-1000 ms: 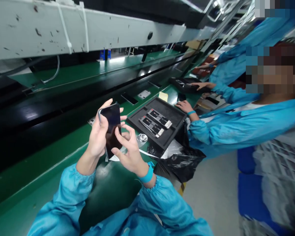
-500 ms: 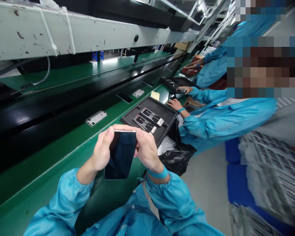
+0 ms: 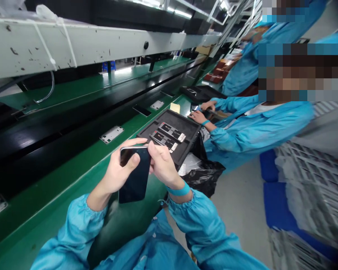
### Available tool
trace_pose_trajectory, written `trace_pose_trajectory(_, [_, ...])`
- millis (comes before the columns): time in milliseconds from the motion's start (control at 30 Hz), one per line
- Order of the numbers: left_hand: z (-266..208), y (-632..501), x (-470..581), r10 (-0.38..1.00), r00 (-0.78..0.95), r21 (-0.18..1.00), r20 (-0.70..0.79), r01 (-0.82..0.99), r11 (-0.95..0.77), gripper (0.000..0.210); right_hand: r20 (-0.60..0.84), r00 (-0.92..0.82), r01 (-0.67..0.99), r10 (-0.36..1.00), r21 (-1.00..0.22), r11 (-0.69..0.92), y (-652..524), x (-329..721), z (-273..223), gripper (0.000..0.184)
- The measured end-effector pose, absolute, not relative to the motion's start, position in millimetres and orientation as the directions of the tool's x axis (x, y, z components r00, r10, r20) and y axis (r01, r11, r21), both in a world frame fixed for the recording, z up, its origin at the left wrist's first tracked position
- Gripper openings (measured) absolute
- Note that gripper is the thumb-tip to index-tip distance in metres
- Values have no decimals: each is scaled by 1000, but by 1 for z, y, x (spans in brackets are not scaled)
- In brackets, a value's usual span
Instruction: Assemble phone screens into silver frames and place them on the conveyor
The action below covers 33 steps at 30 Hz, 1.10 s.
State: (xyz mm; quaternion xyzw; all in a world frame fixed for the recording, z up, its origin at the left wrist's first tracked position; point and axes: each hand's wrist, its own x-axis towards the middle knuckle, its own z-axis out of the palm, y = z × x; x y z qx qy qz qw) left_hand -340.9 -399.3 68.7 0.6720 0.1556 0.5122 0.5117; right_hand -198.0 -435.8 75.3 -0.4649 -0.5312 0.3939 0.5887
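Between my two hands is a dark-screened smartphone (image 3: 135, 182), tilted over the green bench with its screen towards me. My left hand (image 3: 116, 168) grips its left side, the thumb lying on the upper part of the glass and a finger along the top edge. My right hand (image 3: 163, 163) closes on the upper right corner, thumb at the top; its other fingers are partly hidden behind the phone. Just beyond my right hand lies a black foam tray (image 3: 186, 123) holding several flat parts (image 3: 171, 131) with white labels.
On the conveyor strip lie a silver phone housing (image 3: 112, 134), a dark phone panel (image 3: 141, 110) and another housing (image 3: 157, 104). A black plastic bag (image 3: 204, 176) hangs at the bench edge. To the right a co-worker's hand (image 3: 197, 116) works near a yellow note (image 3: 175, 108).
My left thumb has moved from the phone's top corner onto its screen. Another housing has come further into view at the left edge. The co-worker's hands have drawn closer together.
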Motion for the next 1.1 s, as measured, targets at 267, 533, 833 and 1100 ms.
trace_pose_trajectory(267, [74,-374,-349,968,238,805,76,-588,81,61,76,-108,-106,991,-992,65,-446,-197,42,75])
trace_pose_trajectory(533, [83,-373,-349,993,91,722,71,-691,12,53,106,-296,-78,949,-993,87,-456,-197,7,78])
trace_pose_trajectory(833, [78,-371,-341,996,-35,733,77,-675,-80,48,88,-308,-79,947,-995,67,-448,-214,-3,82])
trace_pose_trajectory(1100, [81,-361,-320,967,-240,676,87,-699,-235,36,29,-405,-174,914,-984,-46,-432,-206,18,76])
